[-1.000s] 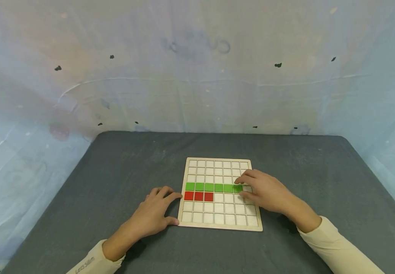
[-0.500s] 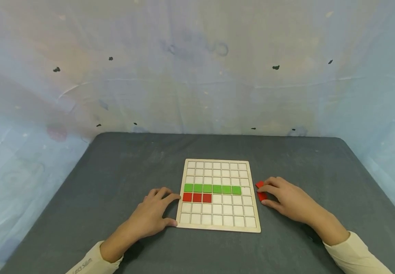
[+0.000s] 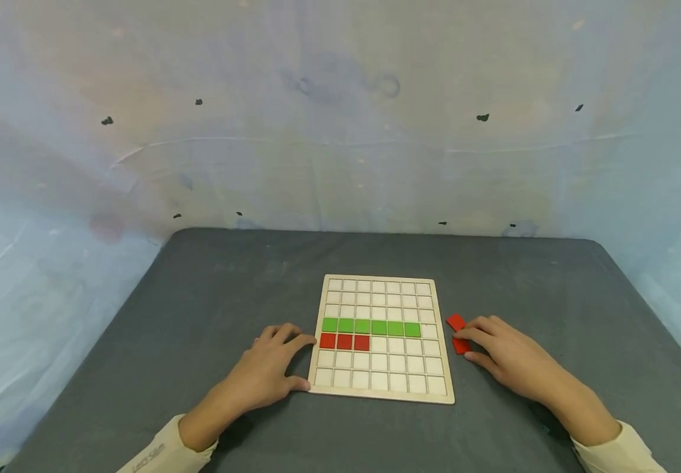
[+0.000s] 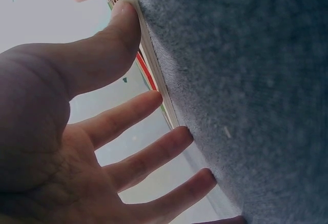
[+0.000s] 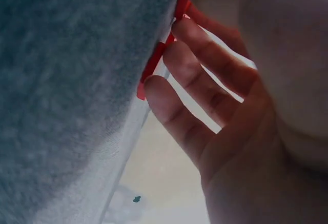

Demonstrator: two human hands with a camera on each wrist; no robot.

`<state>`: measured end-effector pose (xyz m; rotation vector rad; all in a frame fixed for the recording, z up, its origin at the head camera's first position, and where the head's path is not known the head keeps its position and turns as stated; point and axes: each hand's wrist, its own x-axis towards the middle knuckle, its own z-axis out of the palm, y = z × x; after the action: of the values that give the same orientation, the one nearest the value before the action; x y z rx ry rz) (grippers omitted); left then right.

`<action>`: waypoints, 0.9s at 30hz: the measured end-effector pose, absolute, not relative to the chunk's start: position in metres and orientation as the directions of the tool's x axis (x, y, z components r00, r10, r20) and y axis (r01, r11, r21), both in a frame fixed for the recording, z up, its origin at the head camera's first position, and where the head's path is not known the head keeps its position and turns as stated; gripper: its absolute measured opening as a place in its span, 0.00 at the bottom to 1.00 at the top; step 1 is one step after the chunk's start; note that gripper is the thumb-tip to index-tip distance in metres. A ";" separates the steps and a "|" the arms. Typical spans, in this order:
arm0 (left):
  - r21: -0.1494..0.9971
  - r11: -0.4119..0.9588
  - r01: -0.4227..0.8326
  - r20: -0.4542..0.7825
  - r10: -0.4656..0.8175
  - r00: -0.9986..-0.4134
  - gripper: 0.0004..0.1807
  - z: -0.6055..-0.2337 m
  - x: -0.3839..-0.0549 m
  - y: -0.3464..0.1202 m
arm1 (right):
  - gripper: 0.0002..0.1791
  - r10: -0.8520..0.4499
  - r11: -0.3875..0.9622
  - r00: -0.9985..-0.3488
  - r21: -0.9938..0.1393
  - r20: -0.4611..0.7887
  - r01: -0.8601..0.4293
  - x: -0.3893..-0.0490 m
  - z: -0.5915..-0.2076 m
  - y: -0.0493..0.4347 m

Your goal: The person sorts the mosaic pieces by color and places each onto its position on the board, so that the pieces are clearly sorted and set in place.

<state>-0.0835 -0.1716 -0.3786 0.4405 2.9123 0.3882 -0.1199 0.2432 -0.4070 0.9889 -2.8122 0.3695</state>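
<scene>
A pale wooden grid board (image 3: 387,396) lies flat on the dark table. One row holds several green tiles (image 3: 379,327); the row nearer me starts with 3 red tiles (image 3: 345,341). My left hand (image 3: 266,368) rests at the board's left edge, fingers spread and thumb tip against the rim (image 4: 148,55). Right of the board, my right hand (image 3: 508,358) has thumb and index finger around a loose red tile (image 3: 460,345). Another loose red tile (image 3: 455,321) lies just beyond its fingertips. In the right wrist view, fingers partly hide the red pieces (image 5: 152,62).
The dark cloth-covered table (image 3: 245,282) extends on all sides of the board. Behind it hangs a pale patterned sheet (image 3: 328,131) with small dark spots.
My right hand has left the green row's right end and moved right to the loose red tiles. The sixth green tile now shows fully in its cell. My left hand stays at the board's edge.
</scene>
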 end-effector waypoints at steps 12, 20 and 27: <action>0.276 0.925 0.261 -0.140 0.308 -0.941 0.37 -0.379 -0.084 -0.173 | 0.19 -0.592 0.764 -0.774 -0.148 0.227 -0.628 -0.116 -0.409 0.239; 0.276 0.925 0.263 -0.138 0.309 -0.941 0.37 -0.380 -0.085 -0.173 | 0.19 -0.594 0.760 -0.767 -0.141 0.244 -0.634 -0.115 -0.411 0.240; 0.276 0.924 0.266 -0.142 0.313 -0.939 0.38 -0.380 -0.085 -0.174 | 0.18 -0.602 0.753 -0.755 -0.129 0.261 -0.645 -0.117 -0.413 0.240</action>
<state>-0.0851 -0.1739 -0.3802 0.4399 2.8993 0.3785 -0.1168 0.2405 -0.4125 0.9889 -2.7478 0.3123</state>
